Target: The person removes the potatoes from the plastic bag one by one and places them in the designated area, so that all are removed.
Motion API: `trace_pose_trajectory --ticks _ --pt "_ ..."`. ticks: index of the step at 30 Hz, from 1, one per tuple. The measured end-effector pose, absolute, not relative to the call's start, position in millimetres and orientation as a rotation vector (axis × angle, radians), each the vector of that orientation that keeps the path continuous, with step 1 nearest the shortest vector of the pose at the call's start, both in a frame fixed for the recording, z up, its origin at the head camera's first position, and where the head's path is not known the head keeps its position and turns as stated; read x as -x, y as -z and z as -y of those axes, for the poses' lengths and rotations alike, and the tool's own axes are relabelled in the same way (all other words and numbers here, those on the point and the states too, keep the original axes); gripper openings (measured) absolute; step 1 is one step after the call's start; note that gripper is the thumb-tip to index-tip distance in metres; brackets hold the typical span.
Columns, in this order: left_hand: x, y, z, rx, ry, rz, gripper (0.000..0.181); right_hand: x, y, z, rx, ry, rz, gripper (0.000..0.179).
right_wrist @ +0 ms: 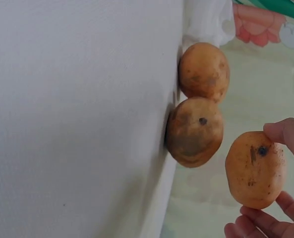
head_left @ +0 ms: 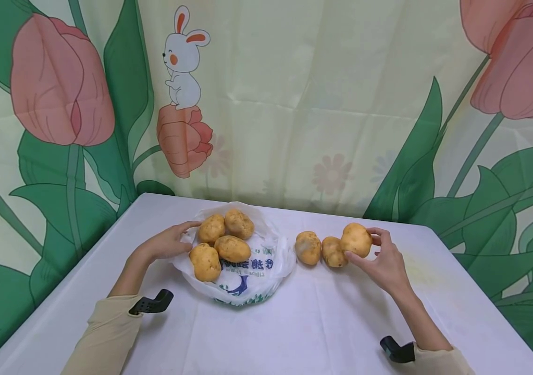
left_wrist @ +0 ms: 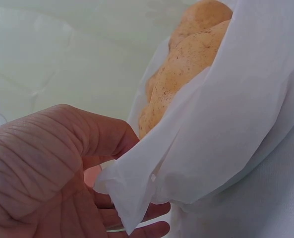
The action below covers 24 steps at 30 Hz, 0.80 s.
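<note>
My right hand [head_left: 385,263] grips a potato [head_left: 356,240] between thumb and fingers, raised above the table. In the right wrist view this potato [right_wrist: 256,169] shows a dark spot near the thumb. Two more potatoes, one nearer the bag [head_left: 308,248] and one beside it [head_left: 334,252], rest on the table to its left. At the left, my left hand [head_left: 165,244] holds the rim of a white plastic bag [head_left: 259,260], whose edge [left_wrist: 137,173] lies between thumb and fingers. Several potatoes [head_left: 232,249] sit in the opened bag.
A white cloth covers the table [head_left: 266,338]. Behind it hangs a curtain [head_left: 294,104] printed with tulips and a rabbit. Blue and green print marks the inside of the bag. A black wrist camera [head_left: 153,302] sits on each forearm.
</note>
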<state>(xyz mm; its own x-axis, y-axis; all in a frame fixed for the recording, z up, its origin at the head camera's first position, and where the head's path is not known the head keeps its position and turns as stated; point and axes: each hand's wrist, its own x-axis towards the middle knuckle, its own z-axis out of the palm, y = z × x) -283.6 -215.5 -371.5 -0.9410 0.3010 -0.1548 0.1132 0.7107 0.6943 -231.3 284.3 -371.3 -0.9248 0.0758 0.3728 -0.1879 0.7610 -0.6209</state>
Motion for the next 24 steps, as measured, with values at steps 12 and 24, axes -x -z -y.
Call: trace_pose_trajectory --ticks 12,24 --pt "285 373 215 -0.33 -1.07 -2.655 0.07 235 381 -309 0.017 -0.908 2.736 0.085" --pt "282 370 214 -0.317 -1.073 -2.645 0.071 241 389 -321 0.058 -0.914 2.863 0.086"
